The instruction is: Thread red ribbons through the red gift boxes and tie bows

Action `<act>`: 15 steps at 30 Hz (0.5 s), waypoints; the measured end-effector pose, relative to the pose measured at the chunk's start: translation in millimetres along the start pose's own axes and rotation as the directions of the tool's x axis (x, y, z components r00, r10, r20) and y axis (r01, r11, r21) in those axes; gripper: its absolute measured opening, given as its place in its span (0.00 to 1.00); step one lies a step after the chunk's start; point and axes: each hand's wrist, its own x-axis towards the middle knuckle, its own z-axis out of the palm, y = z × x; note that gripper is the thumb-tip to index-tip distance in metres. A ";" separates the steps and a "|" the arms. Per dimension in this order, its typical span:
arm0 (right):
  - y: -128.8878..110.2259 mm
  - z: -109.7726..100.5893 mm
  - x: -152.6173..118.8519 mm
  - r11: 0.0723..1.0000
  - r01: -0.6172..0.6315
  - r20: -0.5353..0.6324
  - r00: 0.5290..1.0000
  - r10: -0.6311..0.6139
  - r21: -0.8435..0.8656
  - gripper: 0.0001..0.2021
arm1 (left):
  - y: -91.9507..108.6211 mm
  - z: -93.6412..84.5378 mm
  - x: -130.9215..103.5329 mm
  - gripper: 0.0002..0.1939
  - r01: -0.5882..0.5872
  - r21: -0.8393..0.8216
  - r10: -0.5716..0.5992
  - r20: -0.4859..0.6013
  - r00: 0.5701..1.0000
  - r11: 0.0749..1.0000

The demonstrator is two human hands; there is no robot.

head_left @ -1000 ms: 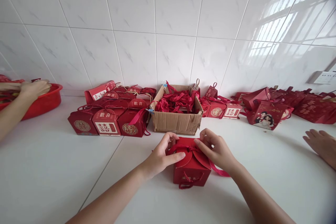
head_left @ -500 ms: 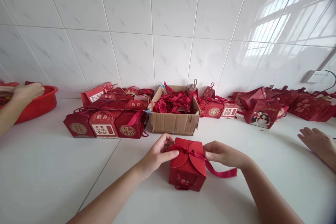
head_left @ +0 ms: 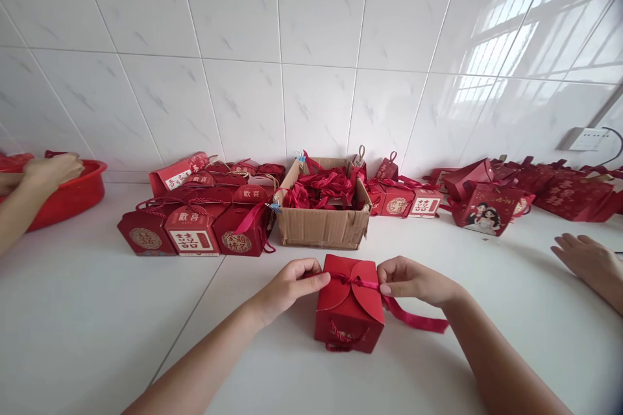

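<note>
A red gift box [head_left: 348, 318] with overlapping petal flaps stands on the white table before me. Across its top runs a dark red ribbon [head_left: 418, 322], knotted at the middle where the flaps meet. My left hand [head_left: 299, 285] pinches the ribbon at the box's left top edge. On the right side, my right hand [head_left: 409, 282] grips the ribbon's other end between thumb and fingers, and the loose tail hangs beyond it onto the table. A twisted red cord handle [head_left: 341, 332] lies against the box's front face.
Behind the box stands a cardboard box [head_left: 321, 228] of red ribbons. Red gift boxes [head_left: 192, 230] are grouped left of it, with more boxes [head_left: 491, 211] to the right. Another person's hand [head_left: 53, 172] is over a red basin [head_left: 73, 201]; another hand [head_left: 588, 262] rests at right.
My right hand has closed on the ribbon and moved slightly up. The ribbon looks straighter across the top, its tail reaches a little further right, and the left fingers have closed more.
</note>
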 end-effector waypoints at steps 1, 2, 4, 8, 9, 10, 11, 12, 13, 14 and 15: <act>0.8 -0.4 0.5 1.000 -0.001 0.005 1.000 0.001 0.014 0.13 | -0.8 -1.0 0.7 0.21 -0.001 0.009 0.001 -0.008 1.000 1.000; 1.6 -1.0 0.9 1.000 0.000 0.008 1.000 0.000 0.026 0.13 | -1.7 -2.0 1.6 0.22 -0.004 0.020 0.005 -0.020 1.000 1.000; 3.2 -2.8 1.7 0.999 0.008 0.005 1.000 -0.008 0.042 0.13 | -3.5 -4.2 3.3 0.23 -0.009 0.043 0.011 -0.045 0.999 0.999; 6.0 -7.5 1.8 0.998 0.032 0.003 0.999 -0.032 0.056 0.12 | -2.6 -10.6 4.3 0.23 -0.008 0.109 0.016 -0.067 0.998 0.994; 6.5 -8.6 1.7 0.998 0.034 0.008 0.999 -0.034 0.058 0.12 | -1.3 -12.7 4.0 0.23 -0.006 0.128 0.014 -0.067 0.998 0.992; 6.8 -9.6 1.6 0.998 0.035 0.014 0.999 -0.036 0.060 0.12 | 0.2 -15.1 3.6 0.22 -0.004 0.148 0.013 -0.065 0.998 0.989; 7.1 -10.5 1.5 0.997 0.036 0.019 0.999 -0.037 0.062 0.12 | 1.7 -17.4 3.4 0.22 -0.002 0.170 0.012 -0.062 0.998 0.985; 7.4 -11.3 1.6 0.997 0.035 0.025 0.999 -0.037 0.064 0.12 | 3.0 -19.7 3.6 0.22 -0.001 0.193 0.013 -0.060 0.998 0.981; 7.7 -12.0 1.7 0.997 0.033 0.031 0.999 -0.036 0.066 0.12 | 4.2 -21.9 4.1 0.21 -0.002 0.217 0.015 -0.060 0.998 0.976; 8.1 -12.6 1.8 0.997 0.031 0.038 0.999 -0.034 0.070 0.12 | 5.1 -23.7 4.9 0.21 -0.004 0.242 0.019 -0.061 0.998 0.970; 8.8 -13.3 2.0 0.997 0.028 0.042 0.999 -0.032 0.074 0.13 | 5.9 -25.1 5.8 0.21 -0.007 0.267 0.026 -0.067 0.997 0.964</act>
